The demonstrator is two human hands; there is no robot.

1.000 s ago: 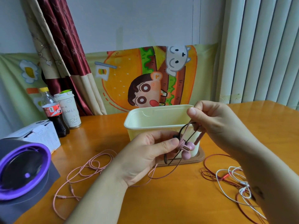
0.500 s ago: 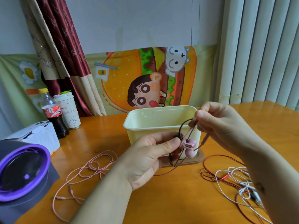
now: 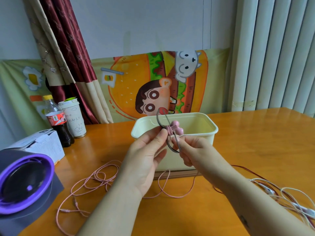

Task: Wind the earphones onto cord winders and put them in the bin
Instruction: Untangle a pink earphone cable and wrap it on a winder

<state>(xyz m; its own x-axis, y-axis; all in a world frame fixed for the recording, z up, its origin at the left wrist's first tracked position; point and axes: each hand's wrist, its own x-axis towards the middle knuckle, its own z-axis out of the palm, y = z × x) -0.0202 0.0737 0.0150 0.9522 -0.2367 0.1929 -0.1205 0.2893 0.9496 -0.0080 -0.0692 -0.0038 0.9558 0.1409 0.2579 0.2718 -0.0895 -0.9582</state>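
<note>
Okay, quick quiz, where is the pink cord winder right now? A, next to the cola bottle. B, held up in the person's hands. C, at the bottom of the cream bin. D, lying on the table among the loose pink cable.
B: the pink cord winder is up off the table, pinched by the left hand, while the right hand pinches the dark cord just below it, in front of the cream bin.

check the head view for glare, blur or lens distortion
Head view: the wide lens makes the blinds lean outward at the right edge; soft glare on the table at right; even light, faint shadows; the cord winder in the left hand and dark cord in the right hand look slightly soft.
</note>
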